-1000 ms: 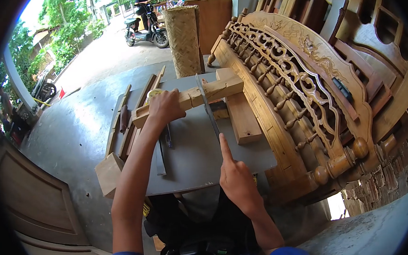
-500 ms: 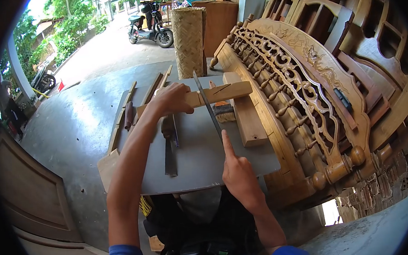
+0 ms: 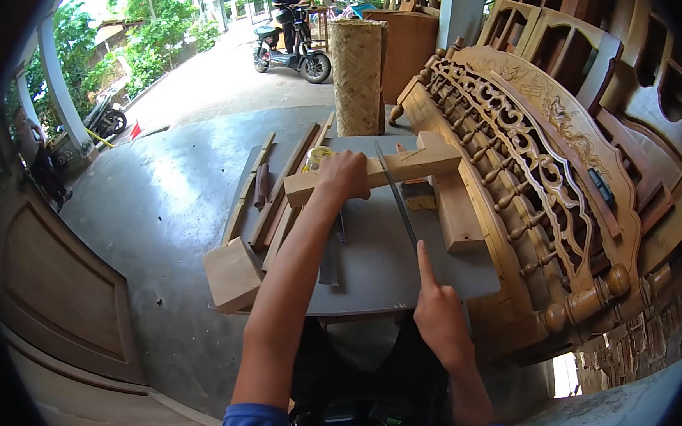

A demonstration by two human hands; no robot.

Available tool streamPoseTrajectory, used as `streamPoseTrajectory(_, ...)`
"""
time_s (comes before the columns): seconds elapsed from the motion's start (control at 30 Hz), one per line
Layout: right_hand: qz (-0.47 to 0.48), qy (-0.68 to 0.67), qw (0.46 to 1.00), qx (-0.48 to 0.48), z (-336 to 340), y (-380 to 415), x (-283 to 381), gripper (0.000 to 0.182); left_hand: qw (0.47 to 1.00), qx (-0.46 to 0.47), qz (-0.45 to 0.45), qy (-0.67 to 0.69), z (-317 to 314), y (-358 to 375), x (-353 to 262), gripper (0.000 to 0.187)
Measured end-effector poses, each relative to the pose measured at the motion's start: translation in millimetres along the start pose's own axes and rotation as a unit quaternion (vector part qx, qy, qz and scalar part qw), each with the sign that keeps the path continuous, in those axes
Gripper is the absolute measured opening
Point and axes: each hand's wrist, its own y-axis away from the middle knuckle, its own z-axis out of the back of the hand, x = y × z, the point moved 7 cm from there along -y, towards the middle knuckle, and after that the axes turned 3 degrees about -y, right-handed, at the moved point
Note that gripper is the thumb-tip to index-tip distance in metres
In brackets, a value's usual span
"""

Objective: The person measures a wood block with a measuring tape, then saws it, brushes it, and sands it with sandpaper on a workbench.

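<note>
while the left hand [image 3: 344, 175] lies curled over the top of a wooden bar [image 3: 389, 169], fingers wrapped down its far side and pressing it flat, the right hand [image 3: 439, 316] closes round the handle of a saw [image 3: 396, 196], its forefinger stretched straight along the blade's back. the bar runs crosswise on the grey counter [image 3: 375, 265], resting on a thick plank [image 3: 454, 206] that lies just right of the right hand's forefinger. the saw's blade stands on edge and crosses the bar just to the right of the left hand, its tip pointing away past the bar; whether the teeth sit in a cut i cannot tell. below the left wrist a flat metal file [image 3: 330, 257] lies on the counter, partly under the forearm. beyond the blade, tucked against the plank, is a small brush [image 3: 418, 194]. left of the left hand several long wooden strips [image 3: 277, 197] lie side by side, and a square wood block [image 3: 233, 274] juts off the counter's near left corner. to the right of both hands a carved headboard [image 3: 538, 177] with turned spindles leans close against the counter. past the left hand stands a roll of woven matting [image 3: 357, 75], and further off a person stands by a parked scooter [image 3: 292, 52].
</note>
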Motion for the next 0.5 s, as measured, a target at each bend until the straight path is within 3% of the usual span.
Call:
streamPoseTrajectory(0.2,-0.016,0.035,0.999,0.024,-1.8,-8.5,6.2,0.071,1.000,-0.008,0.009,0.019,-4.8,-3.3,1.5,0.041)
streamPoseTrajectory(0.4,0.103,0.034,0.991,-0.073,-15.5,-162.1,27.7,0.064,1.000,-0.003,0.024,0.008,-1.3,-1.8,-1.0,0.032)
streamPoseTrajectory(0.5,0.102,0.043,0.991,-0.071,-15.0,-153.8,30.3,0.066,0.999,-0.003,0.036,0.003,-1.0,-2.0,1.1,0.032)
